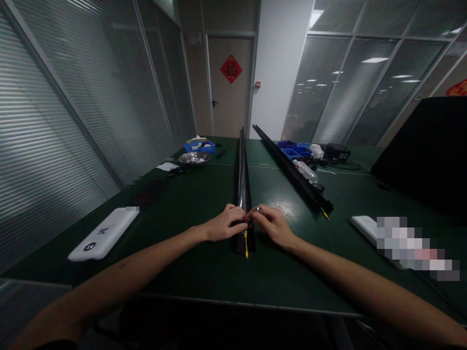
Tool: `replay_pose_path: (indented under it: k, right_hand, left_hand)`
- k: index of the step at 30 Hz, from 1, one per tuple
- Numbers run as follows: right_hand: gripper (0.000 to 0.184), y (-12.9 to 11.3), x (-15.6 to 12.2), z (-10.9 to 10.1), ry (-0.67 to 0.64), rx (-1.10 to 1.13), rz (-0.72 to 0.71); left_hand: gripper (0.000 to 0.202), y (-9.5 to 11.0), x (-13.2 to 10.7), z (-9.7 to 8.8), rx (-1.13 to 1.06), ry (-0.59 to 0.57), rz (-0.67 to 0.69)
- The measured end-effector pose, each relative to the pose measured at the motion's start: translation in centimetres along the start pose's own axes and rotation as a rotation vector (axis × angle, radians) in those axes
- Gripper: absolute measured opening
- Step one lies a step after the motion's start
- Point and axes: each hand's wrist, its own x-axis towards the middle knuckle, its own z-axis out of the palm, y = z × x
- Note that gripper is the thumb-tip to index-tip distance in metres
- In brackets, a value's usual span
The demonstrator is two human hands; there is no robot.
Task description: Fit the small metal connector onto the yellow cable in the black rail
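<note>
A long black channel-shaped rail [243,182] lies lengthwise in front of me on the green table. My left hand [226,223] is closed over its near end, fingers across the top and thumb pointing right. My right hand [272,222] is closed in a pinch at the rail's right edge, almost touching the left fingertips. What it pinches is too small and dark to make out; something shiny shows at its fingers. A short yellow wire [246,245] with a metal end sticks out below my hands at the rail's near end.
A second black rail [292,167] lies slanted to the right. Farther back are a metal bowl [194,159], a blue basket [209,148], blue bins [292,153] and a plastic bottle [305,171]. A white device [105,233] lies left; a dark screen [425,150] stands right.
</note>
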Motion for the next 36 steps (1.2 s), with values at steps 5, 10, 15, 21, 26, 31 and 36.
replay_pose_path:
  k: [5, 10, 15, 21, 26, 31, 36]
  right_hand:
    - [0.027, 0.0, 0.0, -0.1, -0.032, -0.008, -0.027]
    - [0.025, 0.0, 0.0, -0.1, -0.088, -0.024, -0.070]
    - [0.028, 0.2, 0.0, 0.0, -0.122, -0.024, -0.075]
    - [0.027, -0.2, 0.1, 0.1, -0.104, -0.098, -0.143]
    - [0.026, -1.1, 0.0, 0.1, -0.089, -0.176, -0.187]
    - [0.028, -1.0, -0.1, 0.2, -0.059, -0.193, -0.162]
    - [0.031, -0.6, -0.3, 0.2, -0.004, -0.220, -0.132]
  left_hand:
    - [0.021, -0.1, -0.1, 0.0, 0.000, 0.000, 0.007]
    - [0.022, -0.2, -0.1, 0.1, -0.008, 0.005, 0.015]
    - [0.020, -0.4, -0.1, 0.3, -0.002, 0.031, 0.031]
    - [0.019, -0.4, -0.1, 0.2, -0.001, 0.021, 0.020]
    - [0.019, -0.2, -0.1, 0.1, -0.017, 0.009, 0.013]
    - [0.022, -0.2, -0.1, 0.0, -0.031, -0.005, 0.012]
    - [0.024, 0.0, -0.1, -0.1, -0.022, -0.005, 0.012]
